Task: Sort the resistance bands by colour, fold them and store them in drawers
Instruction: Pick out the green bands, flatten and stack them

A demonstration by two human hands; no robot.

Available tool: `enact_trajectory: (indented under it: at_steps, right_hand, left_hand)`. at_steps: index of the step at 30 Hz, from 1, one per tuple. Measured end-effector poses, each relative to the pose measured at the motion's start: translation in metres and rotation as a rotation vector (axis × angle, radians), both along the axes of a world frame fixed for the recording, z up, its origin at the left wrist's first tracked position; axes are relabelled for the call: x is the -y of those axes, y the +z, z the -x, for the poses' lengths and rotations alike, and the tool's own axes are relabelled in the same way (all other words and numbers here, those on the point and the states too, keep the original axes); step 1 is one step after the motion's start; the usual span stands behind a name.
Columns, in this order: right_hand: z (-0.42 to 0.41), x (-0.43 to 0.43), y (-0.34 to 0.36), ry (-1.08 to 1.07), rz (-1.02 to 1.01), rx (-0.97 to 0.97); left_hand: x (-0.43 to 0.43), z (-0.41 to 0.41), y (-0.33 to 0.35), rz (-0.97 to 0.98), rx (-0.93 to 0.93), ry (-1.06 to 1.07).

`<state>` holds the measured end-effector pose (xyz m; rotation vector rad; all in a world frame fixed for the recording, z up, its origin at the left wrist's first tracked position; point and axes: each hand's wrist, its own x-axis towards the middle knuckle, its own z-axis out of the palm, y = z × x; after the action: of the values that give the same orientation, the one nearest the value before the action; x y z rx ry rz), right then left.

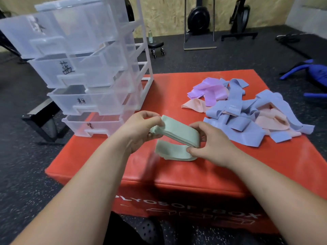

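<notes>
A stack of mint-green bands is bent over on itself just above the red box top. My left hand grips its upper left end. My right hand pinches the fold at the right, thumb on the lower layer. To the right lies a loose pile of blue bands, peach-pink bands and purple bands. A clear plastic drawer unit stands at the box's back left, its drawers pulled out in steps and labelled in black marker.
The red soft plyo box sits on dark rubber gym floor. A black bench frame is left of the drawers. A blue object lies on the floor at right. Exercise machines and a small wheeled stool with a bottle stand at the back.
</notes>
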<state>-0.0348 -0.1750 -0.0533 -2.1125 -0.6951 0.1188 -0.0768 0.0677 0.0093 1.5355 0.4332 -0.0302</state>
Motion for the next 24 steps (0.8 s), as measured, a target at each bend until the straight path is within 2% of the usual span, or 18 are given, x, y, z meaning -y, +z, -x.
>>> enact_trajectory:
  at_steps: [4,14,16,18,20,22,24]
  right_hand:
    - [0.002,-0.014,-0.003,0.049,0.180,0.123]
    - [-0.001,-0.021,-0.013,0.122,0.332,0.202]
    - [-0.003,-0.019,-0.013,0.125,0.357,0.221]
    - [-0.003,-0.017,-0.013,0.119,0.356,0.219]
    - [-0.003,-0.016,-0.013,0.119,0.353,0.219]
    - [-0.003,-0.018,-0.014,0.122,0.375,0.245]
    - [-0.004,-0.020,-0.012,0.120,0.396,0.274]
  left_hand:
    - [-0.023,0.005,-0.017,-0.081,-0.081,-0.014]
    - [-0.046,0.014,-0.053,-0.428,-0.154,-0.073]
    - [-0.048,0.012,-0.057,-0.615,-0.136,-0.133]
    - [-0.049,0.012,-0.056,-0.928,-0.142,-0.232]
    - [-0.048,0.011,-0.057,-1.153,-0.142,-0.305]
    - [-0.044,0.012,-0.057,-1.281,-0.082,-0.342]
    - [-0.040,0.011,-0.056,-1.273,0.127,-0.382]
